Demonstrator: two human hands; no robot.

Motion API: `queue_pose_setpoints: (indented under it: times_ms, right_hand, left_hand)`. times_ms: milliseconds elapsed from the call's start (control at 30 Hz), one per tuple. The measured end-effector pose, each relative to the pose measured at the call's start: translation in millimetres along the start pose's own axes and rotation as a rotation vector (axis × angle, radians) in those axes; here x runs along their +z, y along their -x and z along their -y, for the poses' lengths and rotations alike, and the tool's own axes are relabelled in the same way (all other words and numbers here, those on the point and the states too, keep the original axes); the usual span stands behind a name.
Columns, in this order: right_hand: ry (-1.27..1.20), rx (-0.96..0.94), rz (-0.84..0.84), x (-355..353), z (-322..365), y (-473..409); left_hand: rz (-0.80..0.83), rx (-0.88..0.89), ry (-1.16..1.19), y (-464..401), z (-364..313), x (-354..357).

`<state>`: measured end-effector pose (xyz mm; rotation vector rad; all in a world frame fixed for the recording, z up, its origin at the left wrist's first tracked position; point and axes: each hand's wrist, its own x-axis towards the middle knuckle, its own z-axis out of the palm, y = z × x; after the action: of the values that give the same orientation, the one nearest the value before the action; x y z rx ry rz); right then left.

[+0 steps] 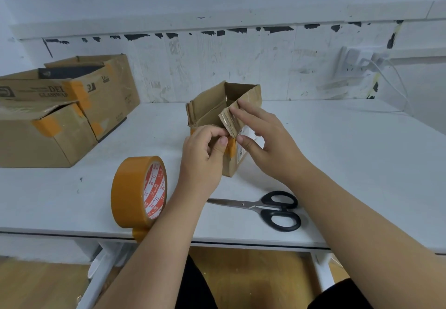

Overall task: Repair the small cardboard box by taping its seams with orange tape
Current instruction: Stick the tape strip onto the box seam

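Note:
The small cardboard box stands open in the middle of the white table, flaps up. A strip of orange tape runs down its near corner. My left hand has curled fingers, and its thumb presses the tape at that corner. My right hand pinches the near flap between thumb and fingers. The orange tape roll stands on edge at the table's front left, its loose end hanging over the edge.
Black-handled scissors lie shut near the front edge, right of the roll. Larger cardboard boxes patched with orange tape sit at the left. A wall socket with a white cable is at the back right.

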<state>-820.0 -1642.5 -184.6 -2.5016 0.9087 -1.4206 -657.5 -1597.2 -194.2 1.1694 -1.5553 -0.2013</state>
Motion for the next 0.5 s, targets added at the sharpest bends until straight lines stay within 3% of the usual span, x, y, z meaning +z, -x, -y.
queue_pose_setpoints:
  times_ms: [500]
  right_hand:
    - [0.075, -0.051, 0.138, -4, -3, 2]
  left_hand:
    - [0.115, -0.034, -0.051, 14, -7, -4]
